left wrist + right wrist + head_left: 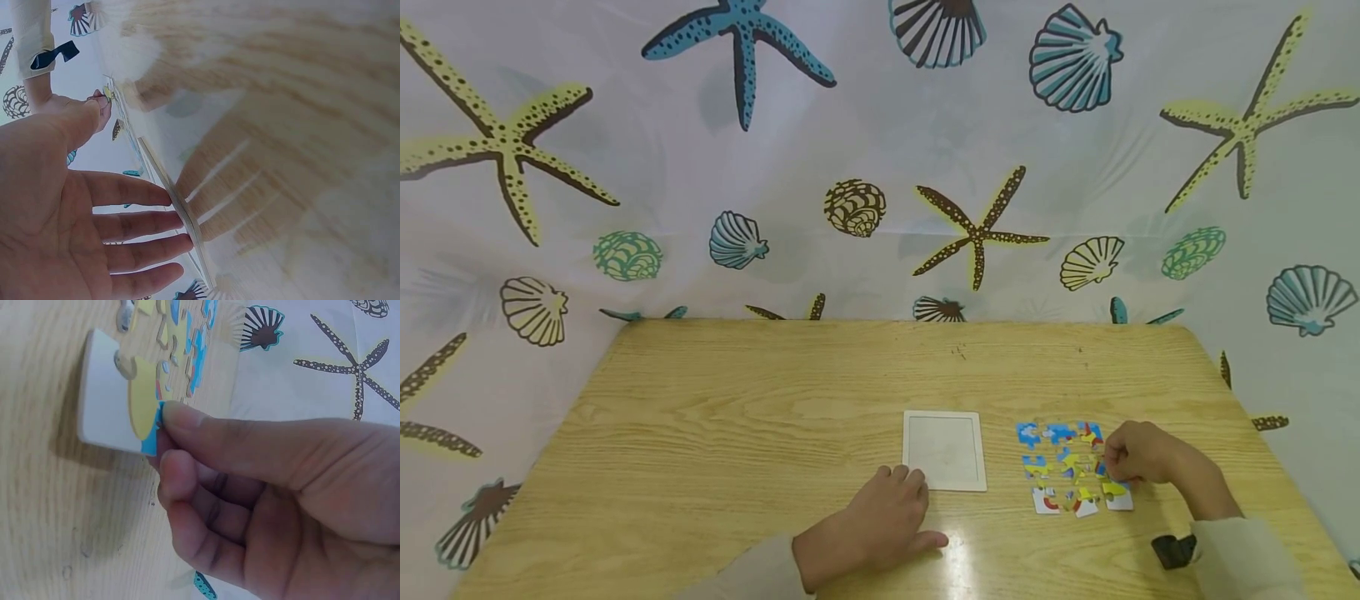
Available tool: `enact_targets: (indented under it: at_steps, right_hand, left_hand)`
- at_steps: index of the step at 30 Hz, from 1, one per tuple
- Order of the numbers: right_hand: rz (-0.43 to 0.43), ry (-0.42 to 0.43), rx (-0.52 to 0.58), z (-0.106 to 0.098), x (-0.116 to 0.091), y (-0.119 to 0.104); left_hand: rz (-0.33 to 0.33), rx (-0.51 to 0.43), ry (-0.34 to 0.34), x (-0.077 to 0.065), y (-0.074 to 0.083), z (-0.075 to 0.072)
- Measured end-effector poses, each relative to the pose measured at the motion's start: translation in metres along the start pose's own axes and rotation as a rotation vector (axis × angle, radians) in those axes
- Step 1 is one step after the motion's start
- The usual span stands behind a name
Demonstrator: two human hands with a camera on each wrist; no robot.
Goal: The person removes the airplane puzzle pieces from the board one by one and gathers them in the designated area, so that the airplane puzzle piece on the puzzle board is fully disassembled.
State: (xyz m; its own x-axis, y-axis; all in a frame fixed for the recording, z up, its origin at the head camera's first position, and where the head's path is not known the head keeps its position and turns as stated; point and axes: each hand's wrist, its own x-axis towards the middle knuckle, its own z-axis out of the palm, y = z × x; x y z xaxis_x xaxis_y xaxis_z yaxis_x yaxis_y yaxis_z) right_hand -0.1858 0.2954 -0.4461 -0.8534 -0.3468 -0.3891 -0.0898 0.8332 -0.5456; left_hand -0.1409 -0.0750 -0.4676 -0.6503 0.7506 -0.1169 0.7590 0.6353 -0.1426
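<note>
A corner jigsaw piece [109, 400], white with a yellow curve and a blue edge, is pinched between thumb and forefinger of my right hand [1142, 454]. Seen from the right wrist, it is tilted up off the table and casts a shadow. My left hand [887, 517] has its fingers extended, their tips touching the near-left edge of a square white puzzle tray [943, 454]; its thumb points right, away from the tray. Several loose jigsaw pieces [1062, 433] in blue, yellow, red and white lie in rough rows between tray and right hand.
A pale wooden table [737, 400] carries everything. Behind it hangs a white cloth [865, 125] printed with starfish and shells. A black strap [1174, 552] hangs at the right sleeve.
</note>
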Motion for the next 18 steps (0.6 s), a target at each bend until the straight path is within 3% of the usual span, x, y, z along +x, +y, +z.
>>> enact_targets:
  at_steps: [12,18]
  right_hand:
    - [0.030,0.063,0.004,0.004,-0.002,0.003]
    - [0.051,0.085,-0.064,-0.008,-0.003,-0.001]
  left_hand:
    - [-0.002,-0.041,-0.018,0.002,0.000,0.001]
    - [-0.022,-0.205,-0.078,0.008,-0.014,0.002]
